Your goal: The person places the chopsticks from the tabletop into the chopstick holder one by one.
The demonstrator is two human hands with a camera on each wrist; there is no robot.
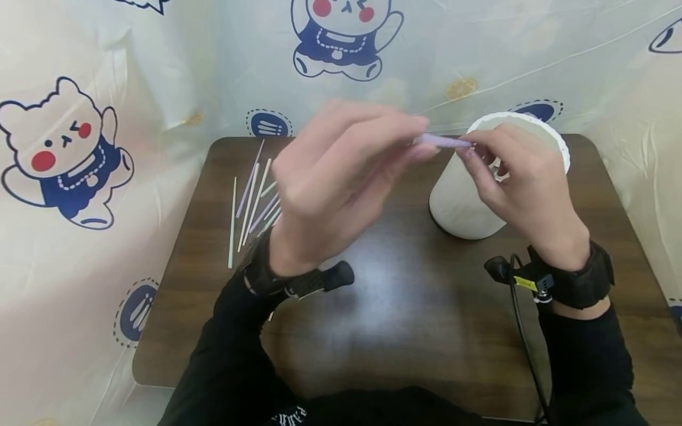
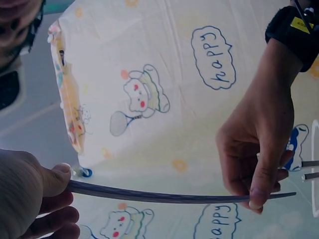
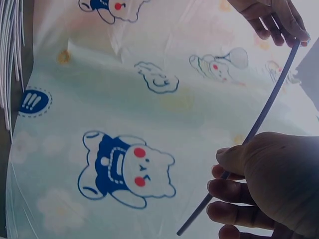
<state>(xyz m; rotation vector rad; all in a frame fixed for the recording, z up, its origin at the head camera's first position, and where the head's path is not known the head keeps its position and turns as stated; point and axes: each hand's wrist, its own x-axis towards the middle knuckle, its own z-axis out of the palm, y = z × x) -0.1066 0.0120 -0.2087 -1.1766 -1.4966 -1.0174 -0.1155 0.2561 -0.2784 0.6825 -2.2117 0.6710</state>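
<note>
Both hands are raised over the table, with a long, thin purple stick (image 1: 444, 141), straw-like, stretched between them. My left hand (image 1: 341, 171) pinches one end between thumb and forefinger, its other fingers loosely curled in the left wrist view. Toward the far end, my right hand (image 1: 524, 183) pinches the stick with thumb and fingertips, and a short tip sticks out past them in the left wrist view. Beneath and behind the right hand, a white bin (image 1: 463, 204) with a scalloped rim stands on the table, partly covered by that hand.
Several loose white, purple and green sticks (image 1: 250, 204) lie on the left of the brown wooden table (image 1: 383, 343), partly behind my left forearm. A printed sheet (image 1: 213, 59) hangs around the table. A black cable (image 1: 519, 331) trails from the right wrist camera.
</note>
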